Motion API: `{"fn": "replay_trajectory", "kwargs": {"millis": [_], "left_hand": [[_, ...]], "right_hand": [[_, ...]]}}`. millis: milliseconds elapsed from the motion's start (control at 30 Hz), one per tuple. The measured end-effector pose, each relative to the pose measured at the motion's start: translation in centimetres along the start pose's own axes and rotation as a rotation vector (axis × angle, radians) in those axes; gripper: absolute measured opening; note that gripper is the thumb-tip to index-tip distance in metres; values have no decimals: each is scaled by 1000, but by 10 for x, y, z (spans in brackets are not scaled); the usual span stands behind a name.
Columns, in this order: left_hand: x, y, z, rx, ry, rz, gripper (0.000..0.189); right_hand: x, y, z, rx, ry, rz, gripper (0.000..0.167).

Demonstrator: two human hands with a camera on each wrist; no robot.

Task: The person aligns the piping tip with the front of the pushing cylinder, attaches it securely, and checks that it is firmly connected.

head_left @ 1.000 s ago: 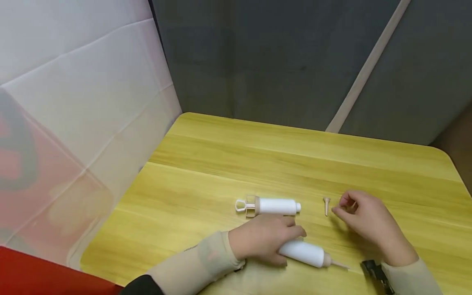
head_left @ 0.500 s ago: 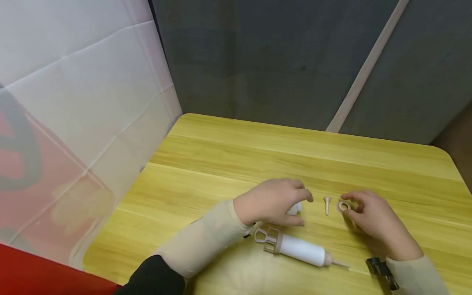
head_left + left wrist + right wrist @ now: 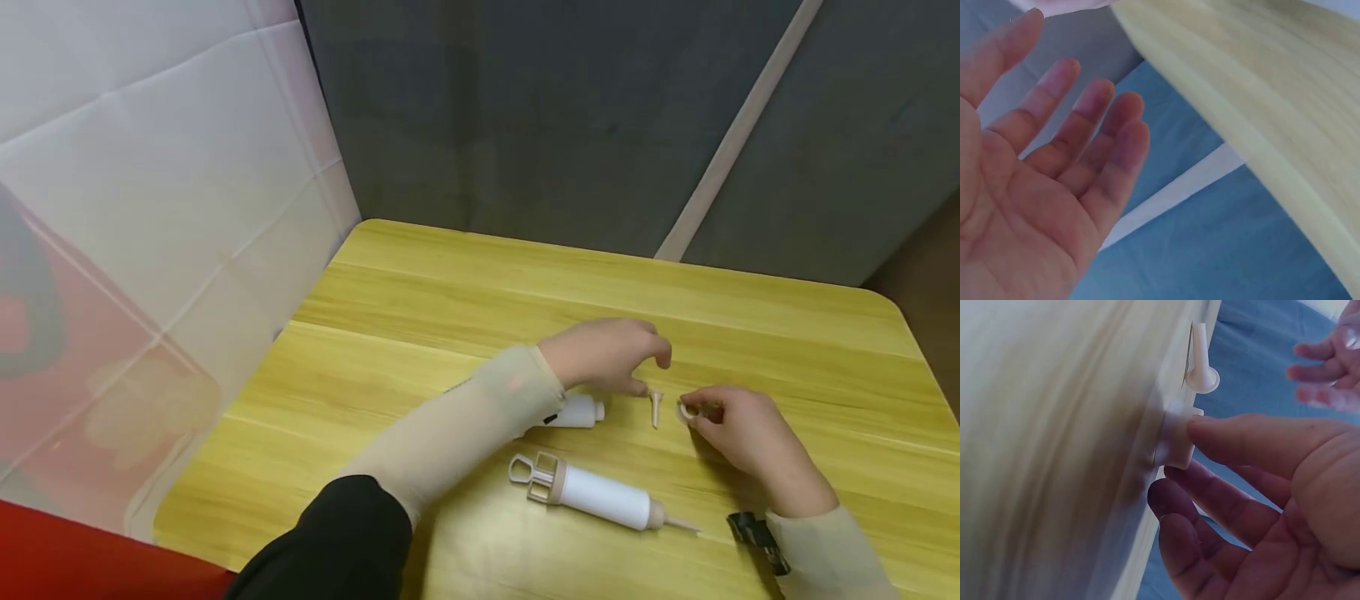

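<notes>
My right hand (image 3: 742,429) pinches a small beige ring-shaped cap (image 3: 684,412) between thumb and fingers, close to the tabletop. In the right wrist view the cap (image 3: 1177,440) sits at the thumb tip. Just left of it stands a narrow beige nozzle (image 3: 656,408) with a flared end. My left hand (image 3: 607,354) hovers behind the nozzle, and its palm (image 3: 1029,206) holds nothing in the left wrist view. A white syringe (image 3: 603,496) with beige handle and thin tip lies in front. Another white syringe barrel (image 3: 581,412) shows behind it, its handle end hidden by my left sleeve.
The wood-grain table (image 3: 420,300) meets a dark grey curtain (image 3: 525,125) at the back and a pale printed cloth (image 3: 210,167) on the left. A black strap device (image 3: 759,542) sits at my right wrist.
My left hand has left the front syringe, passed over the rear one and moved right and back toward the nozzle. The right fingers have closed on the ring-shaped cap.
</notes>
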State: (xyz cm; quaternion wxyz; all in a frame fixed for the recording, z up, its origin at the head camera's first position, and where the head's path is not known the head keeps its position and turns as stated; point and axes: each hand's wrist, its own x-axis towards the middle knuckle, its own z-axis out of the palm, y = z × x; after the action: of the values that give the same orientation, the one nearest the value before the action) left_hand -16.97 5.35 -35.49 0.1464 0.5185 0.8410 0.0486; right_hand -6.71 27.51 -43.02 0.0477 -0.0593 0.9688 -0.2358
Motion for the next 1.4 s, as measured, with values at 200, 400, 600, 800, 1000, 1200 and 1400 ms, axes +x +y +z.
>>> {"fn": "replay_trajectory", "kwargs": {"millis": [200, 400, 600, 800, 1000, 1200, 1400], "left_hand": [[27, 1, 9, -2, -94, 44, 35], [48, 4, 15, -36, -188, -38, 35], [60, 10, 19, 78, -245, -91, 27], [69, 14, 20, 122, -276, -76, 12], [72, 15, 27, 158, -250, -64, 14], [66, 16, 28, 116, -232, -65, 19], [65, 13, 31, 45, -235, -45, 22]], "right_hand": [[2, -1, 1, -15, 7, -19, 20], [3, -5, -2, -40, 14, -31, 17], [-2, -6, -2, -55, 9, -18, 14], [-3, -4, -5, -57, 10, -19, 13], [-4, -4, -5, -56, -4, -11, 13], [-5, -4, -5, -53, 0, -20, 14], [-4, -4, -4, -57, -7, -25, 14]]}}
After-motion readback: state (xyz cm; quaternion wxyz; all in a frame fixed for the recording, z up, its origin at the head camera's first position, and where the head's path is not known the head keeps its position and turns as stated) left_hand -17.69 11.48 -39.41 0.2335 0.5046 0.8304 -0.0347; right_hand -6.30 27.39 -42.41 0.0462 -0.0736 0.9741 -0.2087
